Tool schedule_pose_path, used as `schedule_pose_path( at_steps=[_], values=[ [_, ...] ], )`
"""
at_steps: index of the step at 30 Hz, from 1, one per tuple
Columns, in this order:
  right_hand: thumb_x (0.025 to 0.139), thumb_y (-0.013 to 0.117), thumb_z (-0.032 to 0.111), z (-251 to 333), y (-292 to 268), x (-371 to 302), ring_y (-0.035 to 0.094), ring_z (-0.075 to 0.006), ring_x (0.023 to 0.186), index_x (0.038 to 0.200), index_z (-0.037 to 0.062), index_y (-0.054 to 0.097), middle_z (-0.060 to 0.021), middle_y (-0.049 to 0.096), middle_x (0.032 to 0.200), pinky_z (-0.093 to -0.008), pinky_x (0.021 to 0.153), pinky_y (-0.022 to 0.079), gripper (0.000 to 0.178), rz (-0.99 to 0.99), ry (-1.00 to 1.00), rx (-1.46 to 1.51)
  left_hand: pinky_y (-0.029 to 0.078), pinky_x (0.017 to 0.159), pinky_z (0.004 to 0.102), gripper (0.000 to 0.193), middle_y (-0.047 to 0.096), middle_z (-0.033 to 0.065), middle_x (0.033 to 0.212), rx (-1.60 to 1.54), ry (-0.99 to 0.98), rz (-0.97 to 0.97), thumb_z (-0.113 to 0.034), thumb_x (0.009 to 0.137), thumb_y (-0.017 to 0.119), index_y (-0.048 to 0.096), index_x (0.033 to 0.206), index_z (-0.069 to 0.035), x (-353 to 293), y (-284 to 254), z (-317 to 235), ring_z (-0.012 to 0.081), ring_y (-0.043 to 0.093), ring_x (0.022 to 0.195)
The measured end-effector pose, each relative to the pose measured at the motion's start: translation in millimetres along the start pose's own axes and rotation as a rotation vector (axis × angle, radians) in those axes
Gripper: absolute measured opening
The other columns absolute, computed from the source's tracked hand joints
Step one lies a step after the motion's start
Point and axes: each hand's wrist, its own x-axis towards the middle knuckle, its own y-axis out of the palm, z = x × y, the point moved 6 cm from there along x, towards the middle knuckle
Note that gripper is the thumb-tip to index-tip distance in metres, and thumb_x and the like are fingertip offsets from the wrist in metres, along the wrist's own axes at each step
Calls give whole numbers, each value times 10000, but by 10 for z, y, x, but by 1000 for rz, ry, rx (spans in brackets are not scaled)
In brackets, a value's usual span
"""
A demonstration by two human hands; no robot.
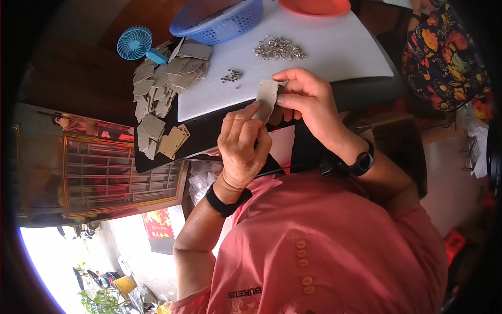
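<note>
A thin beige-grey flat piece (267, 97) with small holes is held up between my two hands, in front of the table's near edge. My left hand (241, 144) is closed at its lower left edge, a fingertip resting on its face. On the other side, my right hand (311, 99) pinches the right edge with the thumb, the index finger near the top corner. Just beyond lie a small cluster of tiny dark metal parts (231, 76) and a larger heap of shiny silver metal parts (280, 48). What the fingers behind the piece touch is hidden.
A pile of similar flat pieces (172, 73) covers the table's left side, with a blue handheld fan (135, 43) on it. Behind stand a blue basket (222, 23) and a red dish (315, 6) on the white board (345, 52). Someone in floral clothing (444, 57) is at the right.
</note>
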Motion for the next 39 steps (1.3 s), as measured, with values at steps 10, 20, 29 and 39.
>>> schedule_pose_path(
  at_steps=[10,20,29,39],
  values=[
    [881,694,55,62,-4,-66,566,-78,595,1154,-7,618,-23,633,764,-211,507,413,290,22,76,28,506,807,281,219,688,73,931,-371,-446,-59,4,870,700,665,1086,-11,-171,88,234,133,628,841],
    [841,717,34,195,-42,5,563,-112,654,1085,42,666,-30,619,795,-270,618,468,250,75,-239,-487,500,892,244,297,691,66,1089,-665,-654,59,12,898,656,650,1195,1,-157,65,548,101,627,952],
    [775,679,10,153,50,-18,614,-219,635,954,44,667,-86,637,775,-347,616,487,183,106,-384,-650,502,894,251,401,657,67,1143,-553,-582,67,45,877,671,613,1270,-15,-210,59,515,107,614,992],
    [833,633,-82,160,-34,20,606,-73,734,919,-23,630,-35,651,803,-241,678,518,104,34,-183,-236,517,858,266,371,679,85,1067,-614,-709,-316,67,856,661,636,1219,-2,-334,-116,657,138,649,926]
  ],
)
